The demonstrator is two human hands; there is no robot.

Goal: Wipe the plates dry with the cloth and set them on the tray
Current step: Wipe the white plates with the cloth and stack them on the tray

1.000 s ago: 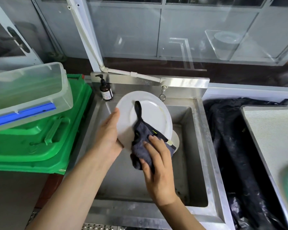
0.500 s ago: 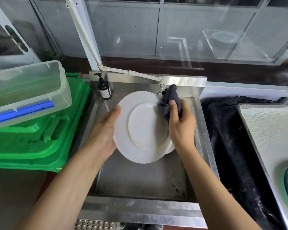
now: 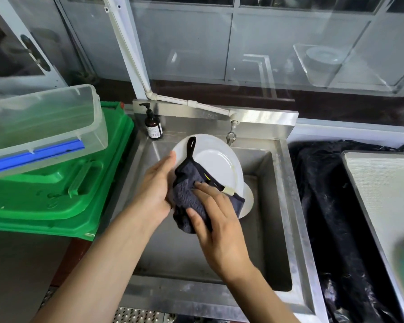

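Note:
Over the steel sink (image 3: 287, 206) I hold a white plate (image 3: 216, 163) tilted on edge, my left hand (image 3: 158, 190) gripping its left rim. My right hand (image 3: 216, 220) presses a dark grey cloth (image 3: 189, 194) against the plate's lower left face; the cloth's black loop lies up across the plate. Behind and below the held plate, the rim of a second white plate (image 3: 247, 201) shows in the sink. A pale tray (image 3: 387, 197) lies at the right edge of the view.
A brown pump bottle (image 3: 153, 127) stands at the sink's back left corner, a tap (image 3: 231, 134) at the back. Left are a green bin lid (image 3: 56, 194) and a clear plastic box (image 3: 42, 127). A black cloth (image 3: 324, 206) lies between sink and tray.
My right hand has swept the cloth from the plate's upper right edge down to its lower left face. The plate stays held over the sink in my left hand.

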